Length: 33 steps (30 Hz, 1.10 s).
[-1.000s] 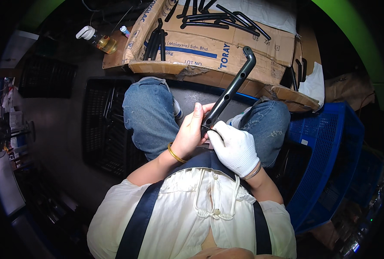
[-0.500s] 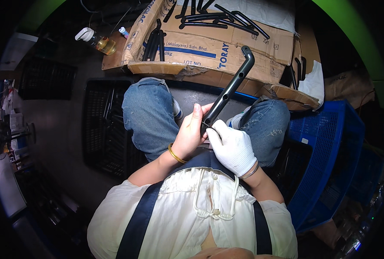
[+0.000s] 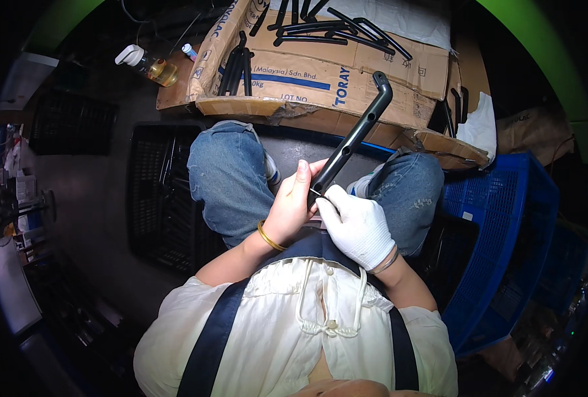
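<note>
A black bar [image 3: 348,143] with a bent far end and several holes along its face slants up and away over my lap. My bare left hand [image 3: 295,198] is wrapped round its near end, thumb pointing up along the side. My right hand [image 3: 357,225], in a white knitted glove, is pinched close to the same end. From its fingertips a thin, light-coloured sliver, perhaps a blade or pin, reaches to the bar's near hole. The kind of that small tool cannot be made out, as the gloved fingers cover most of it.
Ahead of my knees a flattened cardboard box [image 3: 294,71] carries several similar black bars [image 3: 317,26]. A bottle with a white lid [image 3: 147,65] stands at its left. Dark crates [image 3: 165,192] holding bars lie to the left, blue crates [image 3: 486,225] to the right.
The bar and both hands stay almost in place. The thin sliver at my gloved fingertips now catches the light and seems slightly turned.
</note>
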Each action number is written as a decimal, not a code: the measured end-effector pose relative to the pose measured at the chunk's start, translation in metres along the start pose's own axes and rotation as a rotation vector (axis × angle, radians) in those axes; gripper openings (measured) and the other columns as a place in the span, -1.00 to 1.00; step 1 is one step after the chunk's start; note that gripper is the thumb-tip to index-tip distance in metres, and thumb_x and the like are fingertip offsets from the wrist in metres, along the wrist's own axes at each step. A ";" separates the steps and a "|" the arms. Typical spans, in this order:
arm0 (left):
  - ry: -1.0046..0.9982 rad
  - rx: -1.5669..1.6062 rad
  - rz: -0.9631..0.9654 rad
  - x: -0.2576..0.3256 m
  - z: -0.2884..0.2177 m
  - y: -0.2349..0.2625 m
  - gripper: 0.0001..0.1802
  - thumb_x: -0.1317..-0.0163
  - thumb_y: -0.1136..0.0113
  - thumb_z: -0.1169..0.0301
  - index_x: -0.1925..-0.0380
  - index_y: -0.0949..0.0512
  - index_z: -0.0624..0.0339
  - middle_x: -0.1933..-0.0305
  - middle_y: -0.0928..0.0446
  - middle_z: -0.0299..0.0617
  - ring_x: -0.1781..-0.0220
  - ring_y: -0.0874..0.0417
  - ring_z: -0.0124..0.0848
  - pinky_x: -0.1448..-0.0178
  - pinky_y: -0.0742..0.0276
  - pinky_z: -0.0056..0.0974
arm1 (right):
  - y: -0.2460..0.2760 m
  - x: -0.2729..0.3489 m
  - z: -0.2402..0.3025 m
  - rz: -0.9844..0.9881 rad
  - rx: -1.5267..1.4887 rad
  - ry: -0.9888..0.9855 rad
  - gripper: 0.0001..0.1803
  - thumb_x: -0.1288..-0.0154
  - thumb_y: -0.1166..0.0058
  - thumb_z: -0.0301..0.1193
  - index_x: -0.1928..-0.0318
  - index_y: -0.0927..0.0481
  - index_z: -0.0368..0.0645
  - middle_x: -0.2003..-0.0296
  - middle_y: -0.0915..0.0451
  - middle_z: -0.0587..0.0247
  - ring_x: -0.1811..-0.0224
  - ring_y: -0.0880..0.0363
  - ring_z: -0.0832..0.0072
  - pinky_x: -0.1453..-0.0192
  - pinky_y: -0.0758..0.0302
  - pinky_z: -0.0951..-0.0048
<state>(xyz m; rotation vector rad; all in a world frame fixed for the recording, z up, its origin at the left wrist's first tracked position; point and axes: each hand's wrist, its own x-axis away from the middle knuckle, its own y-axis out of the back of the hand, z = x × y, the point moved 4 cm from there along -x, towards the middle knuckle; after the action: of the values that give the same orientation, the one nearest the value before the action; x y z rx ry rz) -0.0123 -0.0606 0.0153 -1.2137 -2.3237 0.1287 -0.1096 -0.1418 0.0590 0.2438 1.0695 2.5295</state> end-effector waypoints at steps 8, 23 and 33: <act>0.023 -0.007 0.007 0.000 -0.001 0.002 -0.26 -0.56 0.46 -0.10 -0.20 -0.47 0.32 0.57 -0.45 -0.47 0.68 -0.22 -0.74 0.59 -0.09 -0.55 | 0.000 0.000 0.000 -0.005 0.034 0.051 -0.80 -0.39 -0.04 -0.26 0.36 -0.47 -0.06 0.63 -0.56 0.12 0.60 -0.61 0.16 0.52 -0.53 0.18; -0.056 -0.133 -0.036 0.000 0.002 0.004 -0.30 -0.57 0.46 -0.06 -0.24 -0.45 0.27 0.50 -0.44 -0.43 0.60 -0.21 -0.69 0.52 -0.16 -0.51 | -0.007 0.002 -0.002 0.018 0.075 0.006 -0.82 -0.39 -0.03 -0.27 0.34 -0.48 -0.06 0.63 -0.58 0.14 0.59 -0.62 0.14 0.50 -0.54 0.15; 0.043 0.189 0.304 0.012 0.009 -0.002 -0.36 -0.54 0.15 0.36 -0.53 0.09 0.05 0.24 -0.36 -0.32 0.39 -0.29 -0.63 0.30 -0.26 -0.54 | -0.006 -0.008 -0.026 -0.344 -0.541 -0.243 -0.81 -0.38 -0.12 -0.42 0.13 -0.48 -0.27 0.47 -0.63 0.20 0.44 -0.65 0.43 0.35 -0.53 0.39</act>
<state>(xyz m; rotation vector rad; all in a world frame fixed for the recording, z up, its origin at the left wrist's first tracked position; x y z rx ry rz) -0.0235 -0.0511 0.0129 -1.4467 -2.0248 0.4144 -0.1086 -0.1581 0.0372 0.1872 0.2828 2.2931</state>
